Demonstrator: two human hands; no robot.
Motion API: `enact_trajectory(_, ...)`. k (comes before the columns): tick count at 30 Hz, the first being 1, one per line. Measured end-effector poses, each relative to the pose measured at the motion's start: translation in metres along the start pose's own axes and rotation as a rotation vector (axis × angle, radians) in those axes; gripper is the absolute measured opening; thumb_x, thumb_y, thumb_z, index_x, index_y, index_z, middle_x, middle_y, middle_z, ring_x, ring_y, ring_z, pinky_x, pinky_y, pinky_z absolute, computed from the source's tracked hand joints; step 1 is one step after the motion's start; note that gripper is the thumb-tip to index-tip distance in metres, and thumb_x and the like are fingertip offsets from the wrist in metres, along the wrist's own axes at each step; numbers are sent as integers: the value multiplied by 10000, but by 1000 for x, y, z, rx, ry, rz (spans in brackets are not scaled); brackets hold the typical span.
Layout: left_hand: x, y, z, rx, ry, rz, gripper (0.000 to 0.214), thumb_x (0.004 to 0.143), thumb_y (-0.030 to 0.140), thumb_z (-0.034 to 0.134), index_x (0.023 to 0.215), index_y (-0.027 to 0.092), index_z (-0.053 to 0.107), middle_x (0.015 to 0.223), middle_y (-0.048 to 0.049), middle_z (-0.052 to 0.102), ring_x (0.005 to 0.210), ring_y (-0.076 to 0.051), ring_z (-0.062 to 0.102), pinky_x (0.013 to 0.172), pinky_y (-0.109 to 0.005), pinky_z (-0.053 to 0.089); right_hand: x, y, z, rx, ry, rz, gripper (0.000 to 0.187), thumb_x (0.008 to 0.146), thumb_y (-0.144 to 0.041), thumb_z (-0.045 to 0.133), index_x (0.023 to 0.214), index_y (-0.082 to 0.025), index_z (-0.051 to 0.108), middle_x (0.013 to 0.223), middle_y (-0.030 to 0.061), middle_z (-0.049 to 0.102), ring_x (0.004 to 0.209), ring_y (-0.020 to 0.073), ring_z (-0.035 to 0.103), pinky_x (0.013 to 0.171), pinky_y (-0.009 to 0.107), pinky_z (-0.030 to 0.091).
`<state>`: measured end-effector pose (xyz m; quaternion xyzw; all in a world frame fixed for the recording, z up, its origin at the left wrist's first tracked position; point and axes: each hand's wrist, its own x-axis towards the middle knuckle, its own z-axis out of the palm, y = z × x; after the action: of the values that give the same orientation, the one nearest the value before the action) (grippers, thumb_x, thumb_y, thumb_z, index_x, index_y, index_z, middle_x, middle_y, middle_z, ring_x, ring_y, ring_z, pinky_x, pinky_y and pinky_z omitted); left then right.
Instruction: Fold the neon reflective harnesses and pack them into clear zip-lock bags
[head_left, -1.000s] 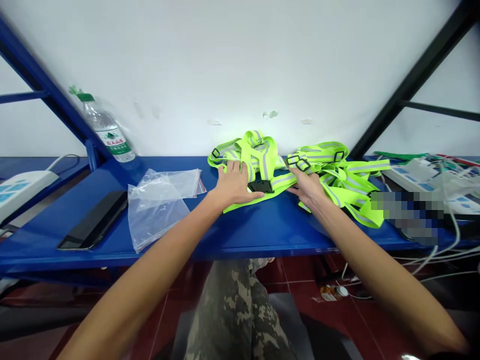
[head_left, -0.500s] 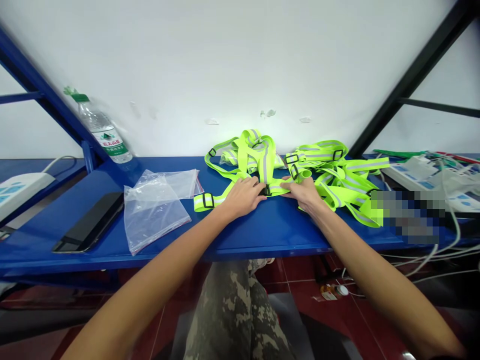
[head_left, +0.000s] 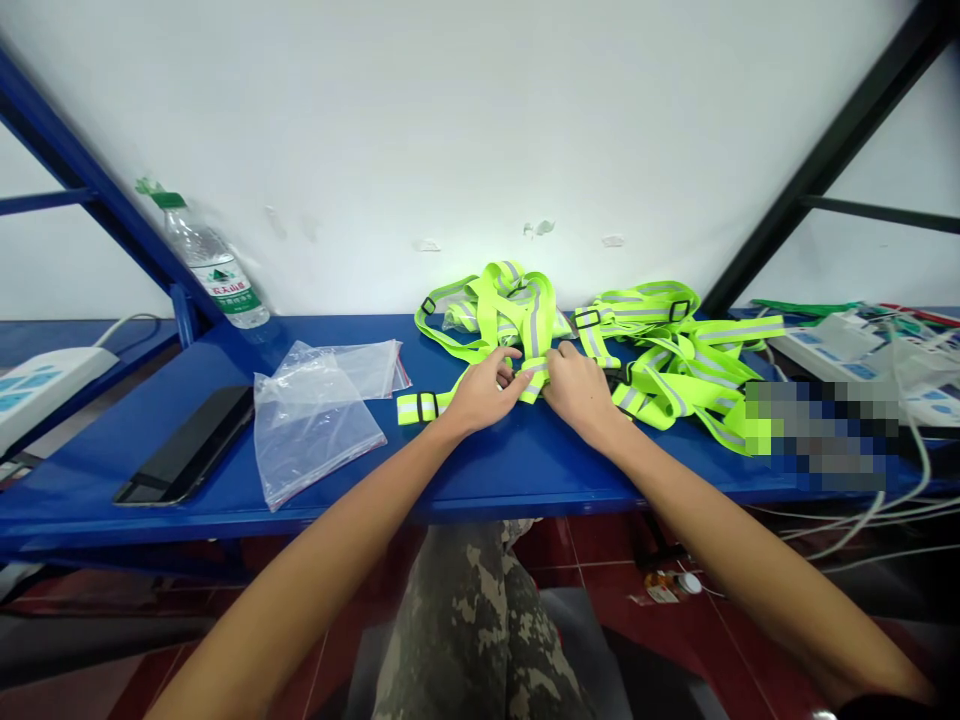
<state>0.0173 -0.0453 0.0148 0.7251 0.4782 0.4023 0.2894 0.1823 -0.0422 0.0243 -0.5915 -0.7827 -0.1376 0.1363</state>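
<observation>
A neon-yellow reflective strap harness (head_left: 537, 310) with grey stripes lies bunched on the blue table. At its near edge my left hand (head_left: 487, 392) is loosely closed on a strap, thumb lying along the band and fingers curled. My right hand (head_left: 581, 392) is closed on the same band just to the right; its fingertips are mostly hidden. A strap end with a black slider buckle (head_left: 426, 407) sticks out left of my left hand. More tangled reflective straps (head_left: 697, 365) with black buckles lie right of my right hand.
Clear zip bags (head_left: 319, 430) and a black phone (head_left: 187, 445) lie at the left. A water bottle (head_left: 221, 275) leans by the blue frame. Power strips (head_left: 52, 375) and white cables flank both sides. The table's front edge (head_left: 480, 510) is close to my forearms.
My right hand has moved left, up to my left hand, and turned knuckles-up over the band. My left hand has rolled so its thumb shows on the strap. The view shifted slightly.
</observation>
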Motion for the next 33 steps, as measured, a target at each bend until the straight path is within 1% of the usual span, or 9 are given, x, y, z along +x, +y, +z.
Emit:
enact_trajectory(5, 2, -3, -9, -85, 56, -39, 173, 881, 213, 523, 1031, 182, 604, 705, 41, 501, 613, -115, 489, 588, -244, 387, -5, 3, 6, -34, 47, -113, 315, 859, -44, 482, 1133, -117, 618, 1021, 189, 636, 838, 275, 654, 608, 334, 418)
enact_trajectory(8, 2, -5, -14, -40, 79, -62, 187, 905, 208, 464, 998, 181, 624, 650, 42, 484, 562, -119, 447, 546, -255, 330, -8, 8, 8, 9, 97, -152, 403, 891, -105, 484, 1287, -127, 552, 1079, 172, 641, 897, 284, 633, 637, 337, 434)
enact_trajectory(10, 3, -8, -15, -22, 98, -47, 218, 939, 262, 453, 1031, 173, 629, 643, 39, 485, 559, -123, 439, 549, -262, 323, -10, 11, 10, 70, 128, -167, 395, 897, -137, 490, 1287, -134, 546, 1142, 165, 630, 924, 281, 624, 660, 337, 449)
enact_trajectory(14, 4, -9, -16, -37, 97, 4, 309, 963, 431, 490, 1042, 168, 631, 697, 24, 513, 624, -124, 477, 604, -264, 372, -10, 17, 16, 191, 188, -237, 314, 911, -128, 459, 1190, -163, 598, 1179, 149, 610, 947, 256, 614, 705, 328, 468)
enact_trajectory(17, 3, -4, -18, -72, 54, -8, 415, 878, 509, 628, 1109, 164, 626, 756, 18, 527, 670, -125, 511, 628, -255, 416, -9, 20, 20, 220, 255, -251, 291, 930, -118, 426, 1120, -171, 640, 1140, 142, 612, 917, 242, 612, 715, 330, 471)
enact_trajectory(21, -1, -2, -21, 58, 41, 68, 462, 798, 428, 729, 1170, 172, 633, 880, -15, 582, 783, -150, 554, 745, -281, 477, -9, 20, 23, 213, 305, -267, 290, 933, -107, 423, 1057, -162, 679, 1120, 141, 614, 843, 218, 595, 712, 334, 468)
enact_trajectory(26, -8, -6, -19, 297, 42, 247, 384, 868, 405, 657, 1193, 201, 643, 1161, -92, 623, 1112, -232, 588, 1018, -381, 468, -13, 16, 20, 187, 297, -368, 312, 938, -89, 412, 1005, -157, 709, 1100, 146, 620, 881, 230, 571, 743, 342, 467)
enact_trajectory(30, -15, -7, -19, 422, -44, 328, 210, 888, 286, 588, 1047, 202, 696, 1150, -97, 624, 1130, -238, 592, 1052, -393, 463, -14, 13, 18, 129, 277, -460, 306, 915, -72, 438, 979, -149, 727, 1046, 142, 644, 909, 256, 550, 775, 364, 462)
enact_trajectory(33, -18, -7, -21, 455, -31, 337, 182, 856, 206, 564, 980, 181, 695, 1123, -102, 623, 1118, -234, 591, 1061, -384, 458, -15, 13, 16, 127, 265, -518, 285, 910, -80, 462, 977, -142, 732, 1058, 141, 664, 932, 269, 540, 804, 382, 461)
